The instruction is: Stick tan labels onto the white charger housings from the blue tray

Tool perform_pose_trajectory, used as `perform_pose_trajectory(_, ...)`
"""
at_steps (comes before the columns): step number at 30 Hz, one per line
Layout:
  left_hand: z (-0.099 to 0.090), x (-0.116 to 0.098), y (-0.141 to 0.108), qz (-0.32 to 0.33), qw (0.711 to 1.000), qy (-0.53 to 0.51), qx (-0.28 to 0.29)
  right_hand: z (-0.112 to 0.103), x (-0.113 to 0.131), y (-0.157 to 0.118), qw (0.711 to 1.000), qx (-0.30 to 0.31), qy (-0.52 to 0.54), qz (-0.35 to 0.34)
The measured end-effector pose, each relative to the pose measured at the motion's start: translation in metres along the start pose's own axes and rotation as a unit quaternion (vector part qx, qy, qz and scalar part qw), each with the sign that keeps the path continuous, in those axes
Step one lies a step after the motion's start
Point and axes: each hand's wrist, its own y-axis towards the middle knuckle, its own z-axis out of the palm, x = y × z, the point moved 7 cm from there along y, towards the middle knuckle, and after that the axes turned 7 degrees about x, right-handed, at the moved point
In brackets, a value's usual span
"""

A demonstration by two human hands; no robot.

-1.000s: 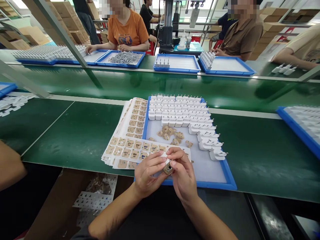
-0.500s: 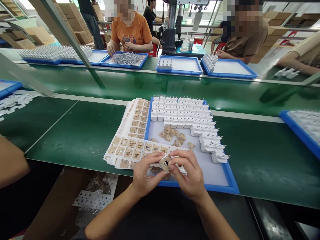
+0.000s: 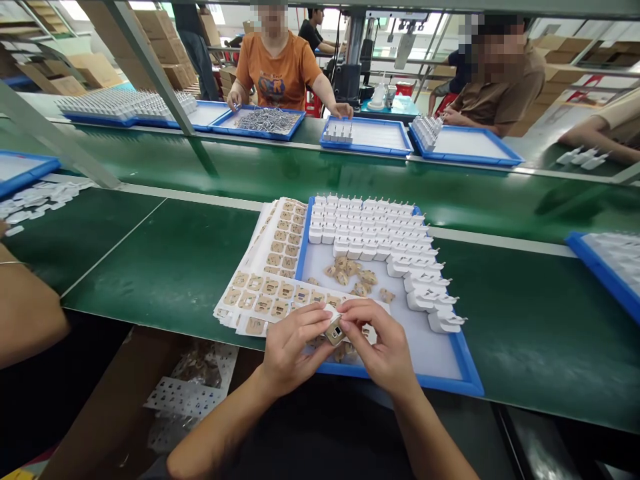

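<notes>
Over the near part of the blue tray (image 3: 469,370), a small white plug charger (image 3: 335,327) with a tan, port-holed face is held between both hands. My left hand (image 3: 293,347) grips it from the left, fingers above and thumb below. With thumb and fingers pinched at its right edge, my right hand (image 3: 383,343) touches the tan face. Sheets of tan die-cut stickers (image 3: 270,288) lie under and left of the hands, partly over the tray. Peeled tan pieces (image 3: 350,272) are heaped in the tray. Rows of white plug chargers (image 3: 367,230), pins up, fill its back and right side.
Across the green belt (image 3: 260,173), a person in orange sits behind a tray of metal parts (image 3: 270,120) and a tray with several chargers (image 3: 337,133). Another blue tray (image 3: 607,273) stands at right. A neighbour's arm (image 3: 30,307) is at left, near white pieces (image 3: 45,200).
The charger has tilted in my hands, so its white side now shows on top, and my left fingers have closed further over it. Across the belt, the person in orange has reached toward the charger tray.
</notes>
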Motion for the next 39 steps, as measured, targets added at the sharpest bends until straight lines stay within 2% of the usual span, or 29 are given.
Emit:
perform_pose_trajectory(5, 0.0, -0.001, 0.001, -0.029, 0.999, -0.029, 0.004, -0.008, 0.009, -0.008, 0.991, -0.015, -0.084, -0.098)
perform_pose_trajectory(11, 0.0, -0.01, 0.003, 0.02, 1.0, 0.0, -0.018, -0.005, 0.002, -0.008, 1.0, -0.012, -0.008, -0.027)
perform_pose_trajectory(17, 0.0, -0.015, -0.002, 0.065, 0.996, 0.058, -0.02, -0.005, 0.016, -0.007, 0.996, -0.003, -0.046, -0.075)
perform_pose_trajectory(19, 0.001, -0.016, -0.004, 0.074, 0.995, 0.068, -0.02, -0.005, 0.015, -0.008, 0.997, -0.003, -0.041, -0.065)
perform_pose_trajectory(23, -0.001, -0.021, -0.004, 0.082, 0.994, 0.073, -0.029, -0.004, 0.0, -0.01, 0.999, -0.033, 0.035, 0.023)
perform_pose_trajectory(27, -0.002, -0.025, -0.001, 0.079, 0.995, 0.054, -0.026, 0.001, -0.017, -0.016, 0.982, -0.061, 0.149, 0.101)
perform_pose_trajectory(33, 0.001, -0.026, 0.001, 0.067, 0.992, 0.081, -0.063, 0.017, -0.019, -0.02, 0.955, -0.039, 0.278, 0.101)
perform_pose_trajectory(39, 0.005, -0.028, -0.002, 0.088, 0.989, 0.095, -0.074, 0.024, -0.023, -0.023, 0.928, -0.06, 0.343, 0.13)
